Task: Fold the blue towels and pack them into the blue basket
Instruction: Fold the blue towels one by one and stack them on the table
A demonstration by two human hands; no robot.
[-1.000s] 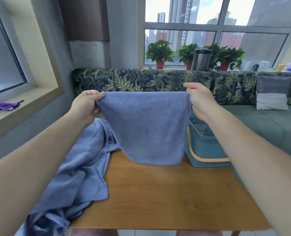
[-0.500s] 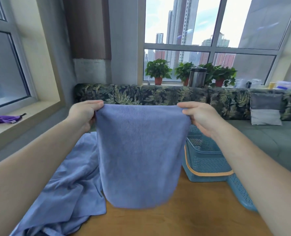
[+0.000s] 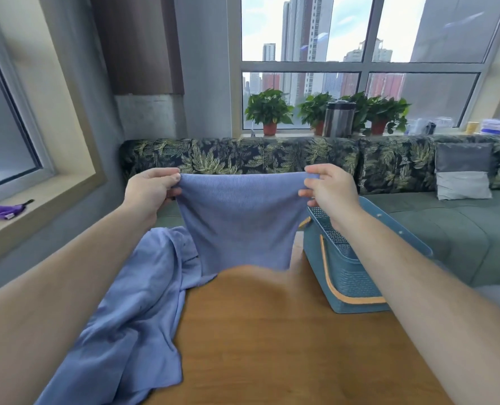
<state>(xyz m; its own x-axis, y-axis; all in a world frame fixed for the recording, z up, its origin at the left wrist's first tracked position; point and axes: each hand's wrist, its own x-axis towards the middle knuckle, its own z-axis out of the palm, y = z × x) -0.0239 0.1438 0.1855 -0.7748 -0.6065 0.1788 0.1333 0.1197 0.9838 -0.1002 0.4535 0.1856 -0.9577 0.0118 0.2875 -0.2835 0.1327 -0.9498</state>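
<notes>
I hold a blue towel (image 3: 243,223) up in the air above the wooden table (image 3: 272,331). My left hand (image 3: 149,194) pinches its upper left corner and my right hand (image 3: 327,191) pinches its upper right corner. The towel hangs stretched between them, and its blurred lower edge swings just above the table. A second blue towel (image 3: 131,317) lies crumpled on the table's left side and hangs over the edge. The blue basket (image 3: 348,276) with an orange handle stands on the table at the right, partly behind my right forearm.
A green sofa (image 3: 436,229) with a leaf-patterned back and a grey cushion (image 3: 462,173) runs behind the table. Potted plants (image 3: 269,112) and a metal canister (image 3: 338,118) stand on the window sill. A purple cloth (image 3: 0,211) lies on the left sill.
The towel's lower part has swung up and away from me, so it hangs shorter than half a second ago. My hands still pinch the same corners.
</notes>
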